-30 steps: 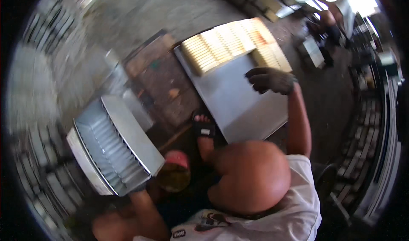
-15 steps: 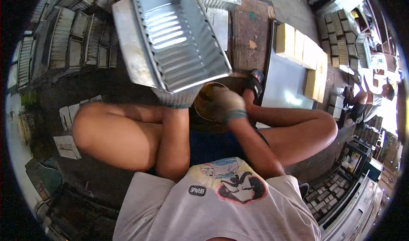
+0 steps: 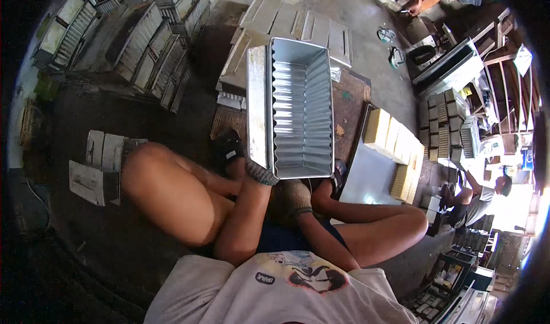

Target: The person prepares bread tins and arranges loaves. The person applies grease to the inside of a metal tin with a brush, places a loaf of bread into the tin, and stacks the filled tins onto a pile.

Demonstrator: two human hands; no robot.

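Observation:
A rectangular metal loaf tin point(image 3: 302, 115) with corrugated inner walls is held up in front of me, its open side facing me and nothing visible inside. A flat, pale metal panel point(image 3: 259, 109) runs along its left side. My left hand point(image 3: 261, 173), in a knitted glove, is closed on the tin from behind; the tin hides most of its fingers. Just below the tin's lower edge is my right hand point(image 3: 297, 195), also gloved. Its fingers are hidden, so I cannot see what they hold. Between my legs, something dark beside the right hand is mostly covered.
Pale yellow ribbed blocks point(image 3: 395, 146) stand in rows on a grey metal sheet point(image 3: 364, 172) to the right. Closed tins point(image 3: 298, 26) are stacked ahead, more point(image 3: 134, 49) at far left. A few pale boxes point(image 3: 91, 178) lie by my left knee. Other people point(image 3: 478, 195) sit nearby.
The view has shifted, showing more floor and stacks ahead. In it, the tin sits lower, further right and straighter. The right hand has moved down, and the round bowl beside it is now mostly hidden.

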